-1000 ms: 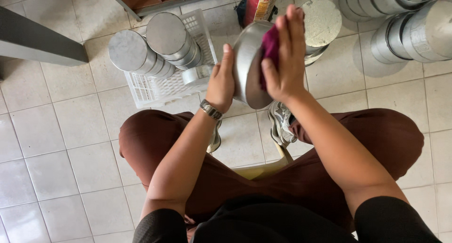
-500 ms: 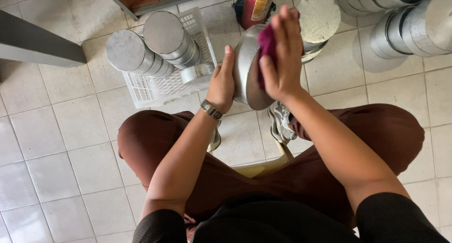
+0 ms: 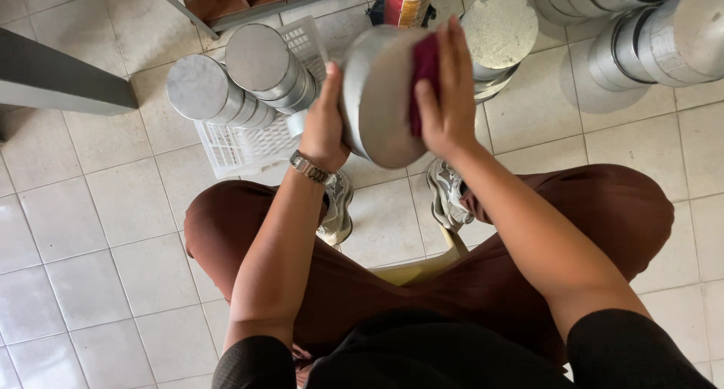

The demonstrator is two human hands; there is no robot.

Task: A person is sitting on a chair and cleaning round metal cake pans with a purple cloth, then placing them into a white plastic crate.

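Observation:
I sit on a low stool over a tiled floor. My left hand (image 3: 324, 121) grips the rim of a round metal tin (image 3: 373, 95), held on edge in front of me. My right hand (image 3: 446, 95) presses a dark pink cloth (image 3: 424, 68) flat against the tin's bottom face. A watch sits on my left wrist. The tin's inside is turned away and hidden.
A white plastic basket (image 3: 241, 144) with two stacks of round tins (image 3: 226, 84) lies to the left. More tin stacks (image 3: 656, 31) stand at the upper right, one upturned tin (image 3: 501, 27) and a red canister (image 3: 407, 1) just beyond my hands. A grey beam (image 3: 53, 76) crosses the left.
My right hand with the cloth has slid a little across the tin's face. The tin and my left hand stay in nearly the same place.

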